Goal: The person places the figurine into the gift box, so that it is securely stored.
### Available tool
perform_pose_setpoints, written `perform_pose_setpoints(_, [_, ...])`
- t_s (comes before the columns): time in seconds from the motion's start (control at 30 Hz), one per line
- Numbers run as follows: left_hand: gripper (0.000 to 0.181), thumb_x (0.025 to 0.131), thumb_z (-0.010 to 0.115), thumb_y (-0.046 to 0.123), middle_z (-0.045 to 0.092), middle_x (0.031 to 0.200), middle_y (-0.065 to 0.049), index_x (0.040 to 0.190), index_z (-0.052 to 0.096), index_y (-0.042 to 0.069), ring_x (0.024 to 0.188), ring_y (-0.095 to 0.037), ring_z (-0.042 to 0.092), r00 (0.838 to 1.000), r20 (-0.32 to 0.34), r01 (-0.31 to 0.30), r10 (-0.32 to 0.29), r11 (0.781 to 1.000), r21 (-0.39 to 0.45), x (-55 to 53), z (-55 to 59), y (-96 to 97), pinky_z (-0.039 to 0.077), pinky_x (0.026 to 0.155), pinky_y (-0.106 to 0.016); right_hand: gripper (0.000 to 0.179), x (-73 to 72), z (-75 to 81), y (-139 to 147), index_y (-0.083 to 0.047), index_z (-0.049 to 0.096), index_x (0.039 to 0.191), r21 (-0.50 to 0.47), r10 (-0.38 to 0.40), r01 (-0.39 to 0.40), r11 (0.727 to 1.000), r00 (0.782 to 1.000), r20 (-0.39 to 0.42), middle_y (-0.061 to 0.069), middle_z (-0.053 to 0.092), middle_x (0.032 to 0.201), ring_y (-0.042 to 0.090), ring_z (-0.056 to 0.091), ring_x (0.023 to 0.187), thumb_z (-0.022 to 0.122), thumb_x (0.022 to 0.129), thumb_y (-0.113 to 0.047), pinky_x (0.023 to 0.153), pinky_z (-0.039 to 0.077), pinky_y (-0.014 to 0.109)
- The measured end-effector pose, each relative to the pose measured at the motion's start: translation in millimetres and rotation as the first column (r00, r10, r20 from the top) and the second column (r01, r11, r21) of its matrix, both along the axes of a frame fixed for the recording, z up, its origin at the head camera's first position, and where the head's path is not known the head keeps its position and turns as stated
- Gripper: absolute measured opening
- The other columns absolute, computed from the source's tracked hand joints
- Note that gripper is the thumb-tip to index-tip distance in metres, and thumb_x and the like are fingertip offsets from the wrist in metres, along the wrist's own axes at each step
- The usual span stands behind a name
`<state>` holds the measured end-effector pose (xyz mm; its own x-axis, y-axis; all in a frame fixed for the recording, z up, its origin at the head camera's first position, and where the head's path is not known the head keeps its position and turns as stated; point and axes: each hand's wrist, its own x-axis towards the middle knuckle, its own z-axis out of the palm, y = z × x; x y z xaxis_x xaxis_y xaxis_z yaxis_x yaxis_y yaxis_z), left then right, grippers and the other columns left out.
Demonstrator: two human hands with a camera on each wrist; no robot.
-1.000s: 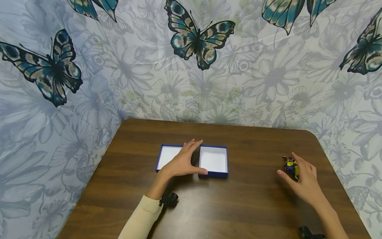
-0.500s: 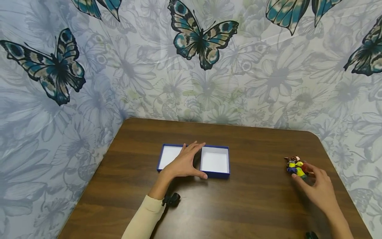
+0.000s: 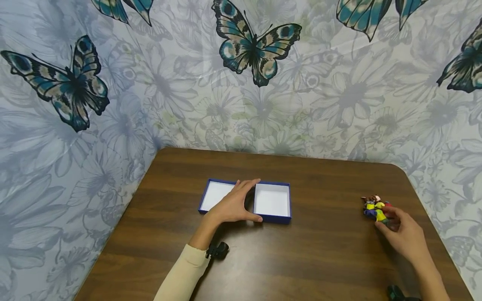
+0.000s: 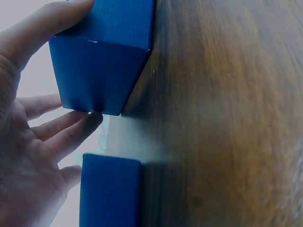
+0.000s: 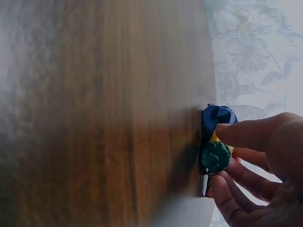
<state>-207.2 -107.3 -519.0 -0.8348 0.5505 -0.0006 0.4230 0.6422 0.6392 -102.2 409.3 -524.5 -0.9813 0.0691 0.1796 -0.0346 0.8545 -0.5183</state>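
My left hand (image 3: pixel 234 205) spans the left end of a shallow blue box (image 3: pixel 273 201) with a white inside, thumb at its near wall and fingertips at the far one. The left wrist view shows the thumb on that blue box (image 4: pixel 92 66). Under the palm sits the right end of a second, similar blue box (image 3: pixel 214 196). At the table's right side my right hand (image 3: pixel 406 236) pinches a small yellow and green toy figurine (image 3: pixel 380 215) between thumb and fingers. Other colourful figurines (image 3: pixel 370 205) lie against it; in the right wrist view a green round part (image 5: pixel 216 156) shows below the thumb.
Both boxes stand on a brown wooden table (image 3: pixel 316 246) with rounded far corners. Behind it hangs a pale flowered cloth (image 3: pixel 263 113) with printed butterflies. A black camera (image 3: pixel 218 251) is strapped to the left wrist.
My right hand has drawn back to the right and nearer, from over the figurines to their near right side, leaving more of them in view. The left hand keeps its place at the box.
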Motion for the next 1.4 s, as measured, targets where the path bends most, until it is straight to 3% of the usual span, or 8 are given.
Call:
perform_pose_setpoints(0.3, [0.125,0.073,0.095,0.060,0.036,0.174,-0.007,0.172,0.024,0.030,0.168,-0.043,0.020,1.000,0.011,-0.009,0.010,1.000,-0.016,3.2,-5.9,0.7,0.016,0.138,-0.062,0.049,-2.6,0.4,1,0.004,0.068,0.130,0.035,-0.043,0.040,0.999,0.997,0.072,0.029,0.076,0.114,-0.022,0.046,0.077,0.081,0.097,-0.028,0.063,0.044,0.015])
perform_pose_setpoints(0.37, [0.125,0.073,0.095,0.059,0.036,0.174,-0.007,0.172,0.024,0.030,0.168,-0.043,0.021,1.000,0.007,-0.011,0.011,1.000,-0.013,3.4,-5.8,0.5,0.016,0.138,-0.062,0.052,-4.6,0.5,1,0.006,0.068,0.130,0.050,-0.040,0.036,0.998,0.996,0.081,0.029,0.076,0.114,-0.013,0.054,0.078,0.082,0.096,-0.031,0.063,0.045,0.017])
perform_pose_setpoints(0.53, [0.125,0.074,0.096,0.059,0.036,0.174,-0.008,0.172,0.024,0.030,0.167,-0.044,0.020,1.000,0.006,-0.013,0.013,1.000,-0.013,3.1,-4.7,-0.1,0.018,0.137,-0.063,0.061,-8.5,-0.6,0,0.008,0.066,0.130,0.076,-0.027,0.020,0.997,0.995,0.097,0.030,0.074,0.113,0.026,0.072,0.084,0.086,0.093,-0.036,0.064,0.055,0.034])
perform_pose_setpoints(0.63, [0.126,0.074,0.095,0.060,0.036,0.174,-0.007,0.172,0.023,0.029,0.168,-0.043,0.020,1.000,0.010,-0.012,0.013,1.000,-0.021,2.0,-4.1,-0.4,0.017,0.138,-0.062,0.061,-10.1,-1.7,-1,0.008,0.066,0.130,0.079,-0.024,0.017,0.997,0.996,0.091,0.030,0.074,0.113,0.034,0.073,0.086,0.087,0.091,-0.035,0.064,0.057,0.043])
perform_pose_setpoints(0.97, [0.125,0.073,0.095,0.060,0.038,0.172,-0.009,0.171,0.026,0.025,0.167,-0.043,0.024,1.000,-0.011,-0.005,0.005,1.000,-0.011,-1.5,-2.8,-0.8,0.016,0.138,-0.062,0.056,-12.3,3.4,-3,0.007,0.066,0.129,0.081,-0.031,0.026,0.996,0.998,0.058,0.031,0.074,0.110,0.034,0.074,0.083,0.088,0.089,-0.026,0.059,0.054,0.041])
perform_pose_setpoints(1.07, [0.125,0.073,0.096,0.059,0.038,0.172,-0.010,0.171,0.027,0.025,0.166,-0.046,0.022,1.000,-0.007,-0.005,0.005,1.000,-0.010,-1.1,-3.1,-0.7,0.017,0.137,-0.063,0.056,-11.1,5.7,-3,0.007,0.067,0.128,0.079,-0.043,0.039,0.996,0.998,0.040,0.031,0.074,0.111,0.015,0.070,0.078,0.089,0.088,-0.026,0.059,0.050,0.034])
perform_pose_setpoints(1.2, [0.125,0.073,0.096,0.059,0.037,0.172,-0.010,0.171,0.027,0.025,0.166,-0.046,0.023,1.000,-0.005,-0.006,0.006,1.000,-0.006,-1.0,-4.0,-0.4,0.016,0.138,-0.062,0.058,-9.1,10.3,-3,0.007,0.068,0.129,0.074,-0.070,0.068,0.995,0.997,0.015,0.030,0.074,0.113,-0.013,0.053,0.075,0.089,0.088,-0.027,0.062,0.045,0.028])
perform_pose_setpoints(1.4, [0.125,0.073,0.096,0.058,0.039,0.171,-0.009,0.171,0.027,0.024,0.166,-0.038,0.027,1.000,-0.013,-0.007,0.007,1.000,0.001,-2.4,-5.4,0.2,0.012,0.140,-0.058,0.058,-9.8,22.0,-4,0.006,0.068,0.129,0.065,-0.088,0.089,0.994,0.996,-0.021,0.031,0.073,0.114,-0.004,0.057,0.077,0.089,0.088,-0.030,0.062,0.044,0.023])
